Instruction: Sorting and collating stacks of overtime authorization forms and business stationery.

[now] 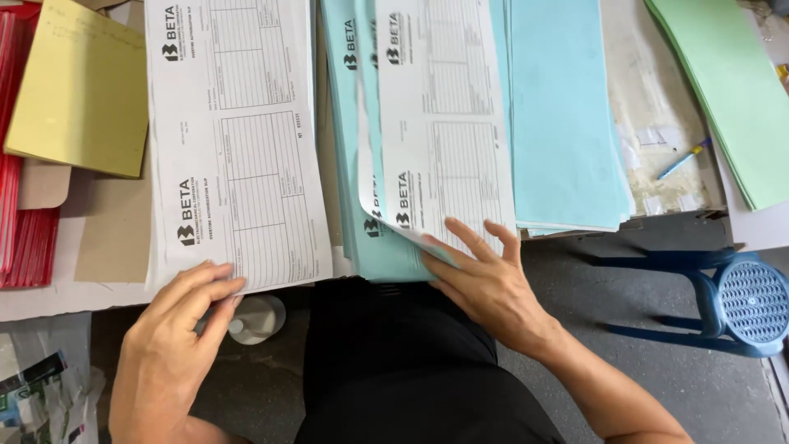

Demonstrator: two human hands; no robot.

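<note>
My left hand (177, 329) pinches the near edge of a stack of white printed forms (234, 140) lying on the table. My right hand (485, 284) rests with spread fingers on the near end of a white printed sheet (440, 115), whose left edge curls up. That sheet lies on a stack of light blue printed forms (378, 255). A pile of plain light blue paper (563, 115) sits just to the right.
A yellow pad (82, 90) and red folders (20, 238) lie at the left, green sheets (727, 90) at the right. A blue pen (682, 160) lies on the table. A blue plastic stool (744, 300) stands on the floor; a white bottle (256, 319) sits below the table edge.
</note>
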